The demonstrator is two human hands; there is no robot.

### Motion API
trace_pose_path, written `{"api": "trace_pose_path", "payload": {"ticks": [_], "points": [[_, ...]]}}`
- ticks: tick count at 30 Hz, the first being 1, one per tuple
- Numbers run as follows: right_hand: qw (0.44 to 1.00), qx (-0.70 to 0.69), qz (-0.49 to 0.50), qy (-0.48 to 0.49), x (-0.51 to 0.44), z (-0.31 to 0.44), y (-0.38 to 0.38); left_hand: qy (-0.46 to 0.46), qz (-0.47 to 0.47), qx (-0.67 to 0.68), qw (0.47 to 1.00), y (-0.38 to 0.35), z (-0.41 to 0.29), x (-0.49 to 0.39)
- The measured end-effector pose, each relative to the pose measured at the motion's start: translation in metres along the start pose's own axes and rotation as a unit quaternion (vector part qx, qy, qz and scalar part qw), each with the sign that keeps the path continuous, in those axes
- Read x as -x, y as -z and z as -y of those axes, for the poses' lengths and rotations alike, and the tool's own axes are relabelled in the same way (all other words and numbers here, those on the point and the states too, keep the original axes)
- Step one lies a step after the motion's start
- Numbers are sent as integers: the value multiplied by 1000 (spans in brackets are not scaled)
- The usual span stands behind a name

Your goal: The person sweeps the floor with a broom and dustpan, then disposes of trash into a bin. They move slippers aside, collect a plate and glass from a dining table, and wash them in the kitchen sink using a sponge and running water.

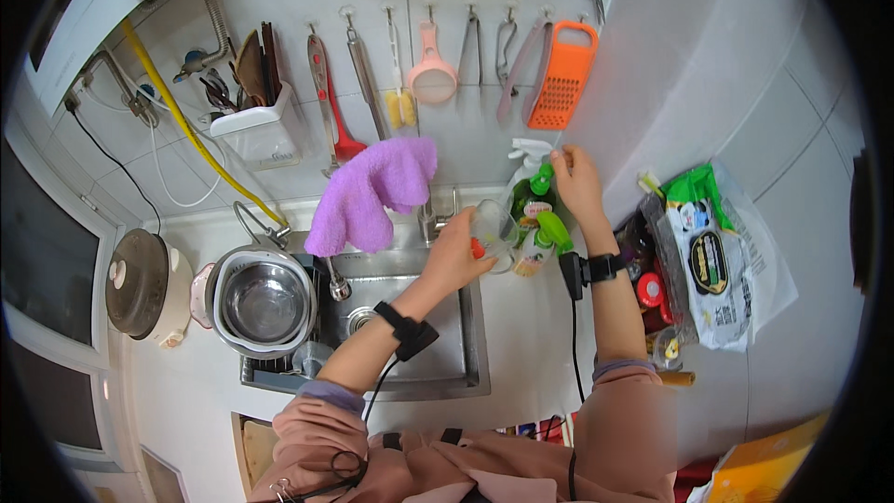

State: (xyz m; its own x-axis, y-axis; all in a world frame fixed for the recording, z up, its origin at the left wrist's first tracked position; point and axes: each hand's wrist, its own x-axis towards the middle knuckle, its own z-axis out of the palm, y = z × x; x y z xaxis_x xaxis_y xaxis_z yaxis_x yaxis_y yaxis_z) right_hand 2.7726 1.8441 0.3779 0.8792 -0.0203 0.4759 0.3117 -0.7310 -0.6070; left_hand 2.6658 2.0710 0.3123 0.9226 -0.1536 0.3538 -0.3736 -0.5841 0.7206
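My left hand point(452, 255) is closed around a clear drinking glass point(494, 230), tilted over the counter just right of the sink. The glass has a red patch near my fingers. My right hand point(578, 185) is raised with bent fingers beside the green pump top of a dish soap bottle point(536, 201). Whether its fingertips touch the pump or hold something, I cannot tell. Close to the glass stands a spray bottle with a green trigger point(538, 251). Behind the soap is another spray bottle with a white trigger point(529, 150).
A stainless steel sink point(436, 363) lies below my left forearm. A purple towel point(374, 199) drapes over the faucet point(427, 223). Nested bowls point(264, 302) stand at the left, beside a lidded cooker point(143, 283). An orange grater point(564, 77) hangs on the wall. Packages point(712, 265) crowd the right.
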Motion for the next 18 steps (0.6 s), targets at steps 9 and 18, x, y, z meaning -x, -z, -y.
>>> {"api": "trace_pose_path", "payload": {"ticks": [9,18], "points": [[984,145,99,9,-10,-25,-56,40,37,48,997,-43,18,-63],[986,124,106,23,-6,-31,-51,23,40,58,997,-49,2,-72]]}}
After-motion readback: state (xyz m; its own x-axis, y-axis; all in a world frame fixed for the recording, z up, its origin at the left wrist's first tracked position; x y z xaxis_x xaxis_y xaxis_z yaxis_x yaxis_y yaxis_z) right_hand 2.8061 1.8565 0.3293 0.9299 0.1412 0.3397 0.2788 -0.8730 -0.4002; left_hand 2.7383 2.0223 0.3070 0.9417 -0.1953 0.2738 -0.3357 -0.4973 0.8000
